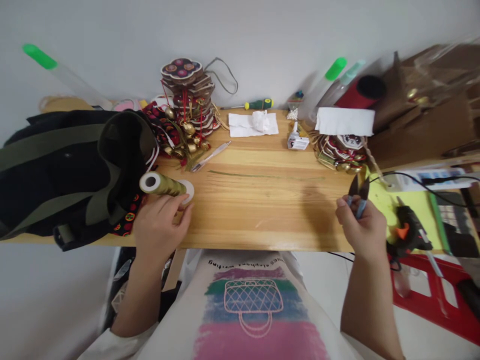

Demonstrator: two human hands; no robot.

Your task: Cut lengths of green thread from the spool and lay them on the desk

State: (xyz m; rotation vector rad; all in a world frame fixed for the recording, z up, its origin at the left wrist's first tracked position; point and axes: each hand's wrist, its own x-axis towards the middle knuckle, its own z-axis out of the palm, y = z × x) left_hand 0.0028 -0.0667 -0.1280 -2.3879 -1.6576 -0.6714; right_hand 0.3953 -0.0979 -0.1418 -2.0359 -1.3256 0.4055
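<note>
The wooden bench (pixel 247 207) carries a dark bag (pixel 48 155), a stack of belled ornaments (pixel 191 100), a pen (pixel 212 156), a thin green cord (pixel 240 174), a screwdriver (pixel 258 104), white paper (pixel 240 126) and a small bottle (pixel 298 142).

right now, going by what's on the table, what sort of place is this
Probably a small craft workbench: stacked ornaments with little gold bells stand by the wall, a spool of olive ribbon or cord is at the left hand, and the right hand holds snips.
</note>
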